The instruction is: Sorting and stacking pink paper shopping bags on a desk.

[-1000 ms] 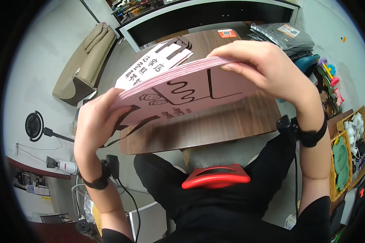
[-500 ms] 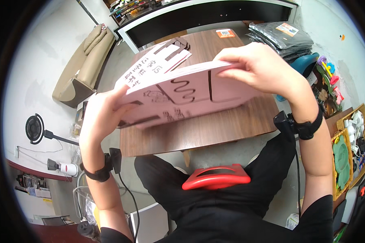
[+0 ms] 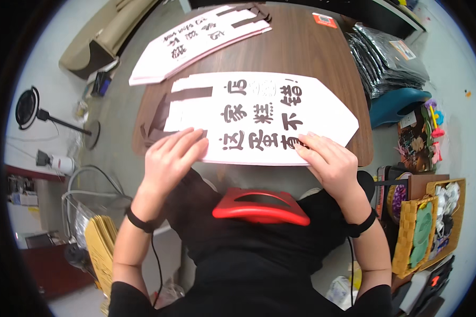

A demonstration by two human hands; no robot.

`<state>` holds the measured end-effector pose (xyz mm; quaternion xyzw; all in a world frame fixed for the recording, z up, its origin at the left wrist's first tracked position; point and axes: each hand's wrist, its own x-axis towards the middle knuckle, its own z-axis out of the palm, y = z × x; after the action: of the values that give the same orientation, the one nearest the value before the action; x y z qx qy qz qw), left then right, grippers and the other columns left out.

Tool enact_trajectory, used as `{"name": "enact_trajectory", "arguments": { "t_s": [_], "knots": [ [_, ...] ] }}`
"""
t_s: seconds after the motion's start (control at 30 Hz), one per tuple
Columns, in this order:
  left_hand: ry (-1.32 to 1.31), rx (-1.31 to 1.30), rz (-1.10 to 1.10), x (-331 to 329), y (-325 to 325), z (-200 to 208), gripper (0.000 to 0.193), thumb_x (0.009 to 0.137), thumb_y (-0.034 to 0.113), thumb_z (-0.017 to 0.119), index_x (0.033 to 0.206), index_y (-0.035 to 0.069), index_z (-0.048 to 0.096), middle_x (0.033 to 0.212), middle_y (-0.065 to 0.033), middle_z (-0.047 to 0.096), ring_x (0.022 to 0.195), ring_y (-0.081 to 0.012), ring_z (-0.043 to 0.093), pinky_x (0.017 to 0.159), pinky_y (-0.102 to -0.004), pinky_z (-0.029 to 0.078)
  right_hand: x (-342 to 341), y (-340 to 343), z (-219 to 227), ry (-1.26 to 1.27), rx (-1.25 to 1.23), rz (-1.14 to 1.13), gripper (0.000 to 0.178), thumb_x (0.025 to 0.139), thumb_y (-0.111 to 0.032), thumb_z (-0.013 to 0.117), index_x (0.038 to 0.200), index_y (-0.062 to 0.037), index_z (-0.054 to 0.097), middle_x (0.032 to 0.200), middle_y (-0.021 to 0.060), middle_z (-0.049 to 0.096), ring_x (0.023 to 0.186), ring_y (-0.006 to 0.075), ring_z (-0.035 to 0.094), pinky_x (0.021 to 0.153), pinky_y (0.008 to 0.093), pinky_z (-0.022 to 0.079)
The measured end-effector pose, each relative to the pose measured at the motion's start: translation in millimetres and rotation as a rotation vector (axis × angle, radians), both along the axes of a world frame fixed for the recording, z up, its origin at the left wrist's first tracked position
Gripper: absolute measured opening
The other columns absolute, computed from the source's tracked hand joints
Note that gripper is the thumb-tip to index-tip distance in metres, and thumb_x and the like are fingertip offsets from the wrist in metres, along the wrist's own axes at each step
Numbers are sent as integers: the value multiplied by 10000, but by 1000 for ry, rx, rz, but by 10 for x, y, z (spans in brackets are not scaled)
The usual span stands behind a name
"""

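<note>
A flat stack of white bags (image 3: 322,105) with black lettering and dark brown strap handles lies across the near half of the wooden table. Its folded, pointed end is toward the right, and the handles stick out at the left. My left hand (image 3: 174,156) rests on the stack's near left corner beside a handle, fingers stretched out. On the near edge farther right, my right hand (image 3: 330,164) lies with its fingers extended over the lettering. Beyond it, a second stack of similar bags (image 3: 195,45) sits at the table's far left.
The wooden table (image 3: 296,50) carries an orange-and-white card (image 3: 324,20) at its far right. Plastic-wrapped dark packages (image 3: 383,61) are piled beside it, above a teal seat (image 3: 396,103). A red handled piece (image 3: 262,214) is at my lap. Woven baskets (image 3: 407,238) stand to the right.
The bag stack, held up tilted between both hands before, now lies flat on the table. Both hands have come lower and lie on its near edge. The view has shifted.
</note>
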<state>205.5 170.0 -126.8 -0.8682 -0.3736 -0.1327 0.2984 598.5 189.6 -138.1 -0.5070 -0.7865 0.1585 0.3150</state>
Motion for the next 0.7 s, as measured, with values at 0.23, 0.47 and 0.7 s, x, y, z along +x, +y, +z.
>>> {"name": "enact_trajectory", "arguments": {
  "t_s": [0.23,0.47,0.7],
  "knots": [
    [-201,-84,-54,39,33,-204,405,953,521,855,1220,217,849,1320,5,859,1217,-206,842,892,-348,682,-5,-20,-51,-72,-69,96,798,982,-362,943,1648,-72,615,1728,274,521,1595,458,550,1306,491,488],
    [-202,-73,-16,67,68,-292,498,915,609,841,1237,229,846,1364,11,839,1273,-213,818,929,-355,686,-98,33,-18,-105,-84,140,814,988,-371,940,1667,-73,605,1748,279,511,1610,461,542,1314,492,483],
    [-222,-116,7,82,83,-304,493,924,592,839,1265,235,840,1388,5,824,1293,-224,801,957,-368,668,-136,46,44,-126,-83,163,830,993,-379,937,1686,-74,595,1767,284,501,1625,464,534,1322,492,479]
  ]
}}
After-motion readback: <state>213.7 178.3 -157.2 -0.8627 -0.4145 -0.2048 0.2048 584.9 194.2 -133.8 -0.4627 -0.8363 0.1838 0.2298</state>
